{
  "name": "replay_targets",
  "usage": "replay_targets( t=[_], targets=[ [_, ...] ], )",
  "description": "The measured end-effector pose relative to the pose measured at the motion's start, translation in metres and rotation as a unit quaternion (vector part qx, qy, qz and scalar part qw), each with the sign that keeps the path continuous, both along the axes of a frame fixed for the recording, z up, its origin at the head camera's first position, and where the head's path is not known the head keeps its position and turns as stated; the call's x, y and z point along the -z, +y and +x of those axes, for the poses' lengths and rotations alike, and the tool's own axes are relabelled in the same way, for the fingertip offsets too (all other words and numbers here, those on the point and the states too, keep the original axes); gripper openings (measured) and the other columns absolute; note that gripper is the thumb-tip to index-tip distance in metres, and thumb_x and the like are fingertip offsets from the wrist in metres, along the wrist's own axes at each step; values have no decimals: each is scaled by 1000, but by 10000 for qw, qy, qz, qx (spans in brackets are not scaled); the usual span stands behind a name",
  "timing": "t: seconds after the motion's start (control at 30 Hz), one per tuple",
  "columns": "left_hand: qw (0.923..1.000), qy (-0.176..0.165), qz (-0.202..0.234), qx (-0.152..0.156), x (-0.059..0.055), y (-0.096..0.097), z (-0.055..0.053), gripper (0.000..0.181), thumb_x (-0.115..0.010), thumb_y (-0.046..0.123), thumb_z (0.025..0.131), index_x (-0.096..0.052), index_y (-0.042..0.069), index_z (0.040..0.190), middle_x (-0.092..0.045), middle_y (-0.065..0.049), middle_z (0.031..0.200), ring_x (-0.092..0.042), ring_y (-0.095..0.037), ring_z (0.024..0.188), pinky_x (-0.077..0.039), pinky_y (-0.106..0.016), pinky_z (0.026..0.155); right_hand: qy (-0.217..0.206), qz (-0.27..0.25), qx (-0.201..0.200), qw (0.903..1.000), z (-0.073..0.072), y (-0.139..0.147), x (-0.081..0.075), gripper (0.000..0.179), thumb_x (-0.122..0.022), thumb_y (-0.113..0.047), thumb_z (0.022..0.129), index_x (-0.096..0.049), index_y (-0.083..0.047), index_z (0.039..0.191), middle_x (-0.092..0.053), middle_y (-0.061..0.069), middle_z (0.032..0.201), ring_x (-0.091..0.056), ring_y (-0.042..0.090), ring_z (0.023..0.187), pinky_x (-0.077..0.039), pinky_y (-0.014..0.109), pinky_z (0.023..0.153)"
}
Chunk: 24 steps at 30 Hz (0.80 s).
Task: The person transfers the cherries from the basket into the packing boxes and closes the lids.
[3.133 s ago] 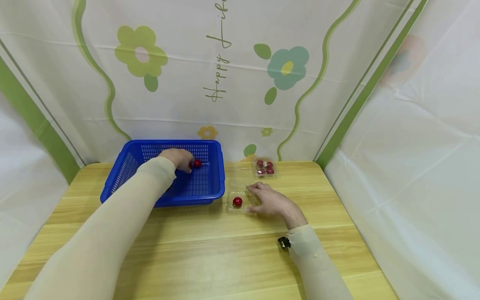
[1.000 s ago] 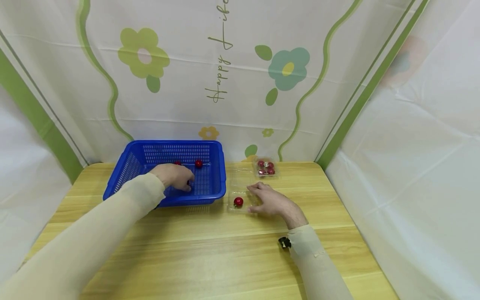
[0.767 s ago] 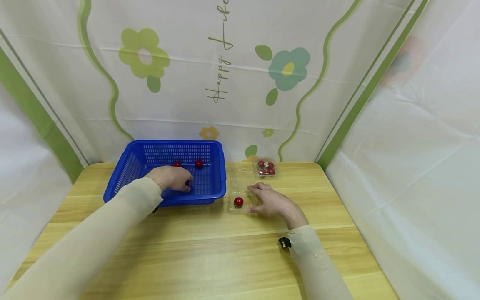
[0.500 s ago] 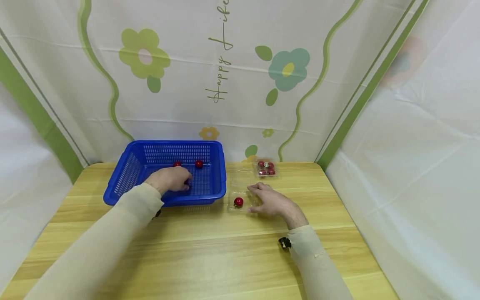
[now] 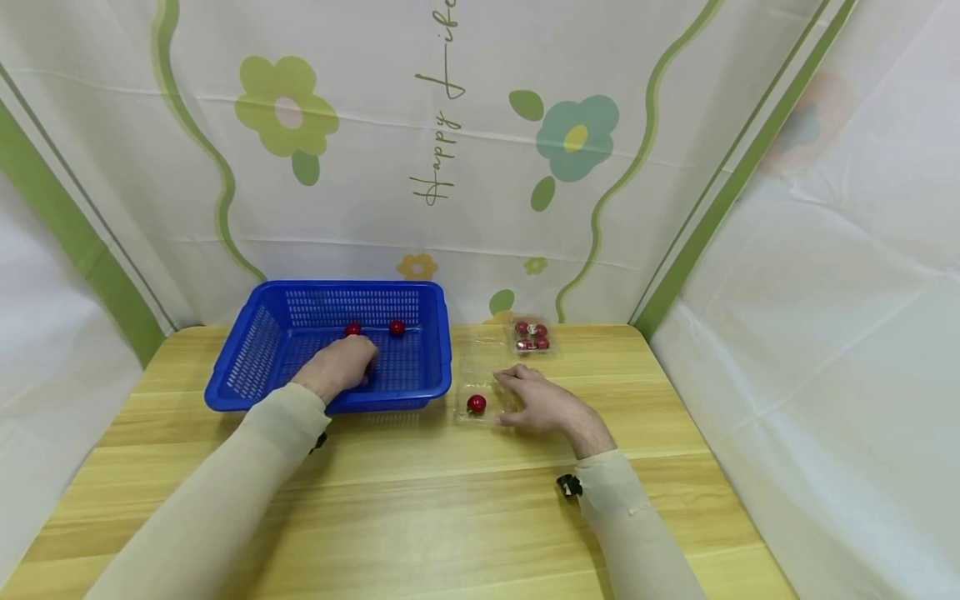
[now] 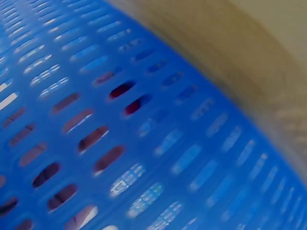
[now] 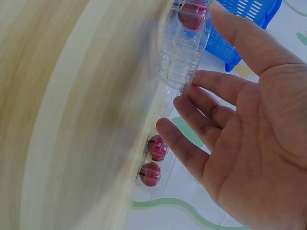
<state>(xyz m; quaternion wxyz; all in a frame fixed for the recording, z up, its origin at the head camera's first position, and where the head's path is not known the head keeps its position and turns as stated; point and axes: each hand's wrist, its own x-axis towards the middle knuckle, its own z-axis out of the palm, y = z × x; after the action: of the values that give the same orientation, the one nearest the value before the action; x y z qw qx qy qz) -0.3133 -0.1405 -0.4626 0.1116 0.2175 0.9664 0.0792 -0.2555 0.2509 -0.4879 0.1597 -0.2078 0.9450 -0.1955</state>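
My left hand [image 5: 341, 367] reaches over the near rim into the blue plastic basket [image 5: 441, 367], its fingers bent downward. Its fingertips are hidden, so whether they hold a fruit cannot be told. Through the basket slots in the left wrist view, parts of the fingers [image 6: 91, 136] show near a dark red patch. Two red round fruits [image 5: 397, 327] lie toward the basket's back wall. My right hand [image 5: 547, 404] is at the right side of an unfolded clear plastic clamshell box [image 5: 483, 358], thumb and index tips at its edge. One red fruit [image 5: 476, 404] sits in the box's near half.
A closed clear box [image 5: 531, 335] with several red fruits stands at the table's back edge, behind the right hand. The wooden table [image 5: 420, 517] extends toward me. A printed white cloth [image 5: 480, 167] hangs directly behind, with more cloth at both sides.
My left hand has drawn back from the rear of the basket toward its near side, then slightly left, uncovering a second red fruit. The right hand has stayed by the open box.
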Motion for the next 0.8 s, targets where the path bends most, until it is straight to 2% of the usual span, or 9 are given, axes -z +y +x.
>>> replay_targets(
  t=[0.13, 0.17, 0.43, 0.6, 0.8],
  targets=[
    [9998, -109, 147, -30, 1, -2, 4, 12, -86, -1, 102, -85, 4, 113, -84, -14, 113, -77, -29, 99, -71, -58, 98, -10, -9, -8, 10000, -1, 0, 0, 89, -86, -39, 109, -43, -11, 182, -49, 17, 182, -49, 40, 169, -44, 62, 141],
    [9996, -194, 168, -99, -4, 0, 8, 12, -85, -2, 103, -85, 2, 114, -84, -15, 115, -78, -30, 101, -71, -57, 100, -9, -7, -4, 10000, -1, 0, 0, 89, -86, -40, 109, -43, -11, 182, -49, 17, 182, -49, 40, 168, -45, 62, 141],
    [9988, 45, 475, -51, -7, 7, 16, 10, -83, 2, 106, -83, 0, 116, -82, -16, 114, -76, -29, 100, -71, -55, 97, -2, -22, 14, 10000, -1, 0, 0, 88, -86, -39, 109, -44, -11, 182, -49, 17, 181, -49, 40, 169, -44, 62, 142],
    [9970, 273, 714, 127, -10, 12, 19, 10, -83, 3, 107, -83, -1, 116, -82, -17, 113, -77, -32, 106, -70, -54, 98, -7, -16, 13, 10000, 0, 0, 0, 88, -85, -39, 110, -43, -11, 182, -49, 17, 182, -48, 40, 169, -44, 62, 142],
    [9928, 522, 1066, 182, -15, 18, 26, 19, -80, 2, 110, -84, -3, 127, -85, -20, 121, -80, -37, 115, -71, -55, 102, -22, -34, 16, 10000, 0, 0, 0, 89, -85, -39, 110, -42, -11, 182, -49, 17, 182, -48, 41, 169, -44, 63, 142]
  ],
)
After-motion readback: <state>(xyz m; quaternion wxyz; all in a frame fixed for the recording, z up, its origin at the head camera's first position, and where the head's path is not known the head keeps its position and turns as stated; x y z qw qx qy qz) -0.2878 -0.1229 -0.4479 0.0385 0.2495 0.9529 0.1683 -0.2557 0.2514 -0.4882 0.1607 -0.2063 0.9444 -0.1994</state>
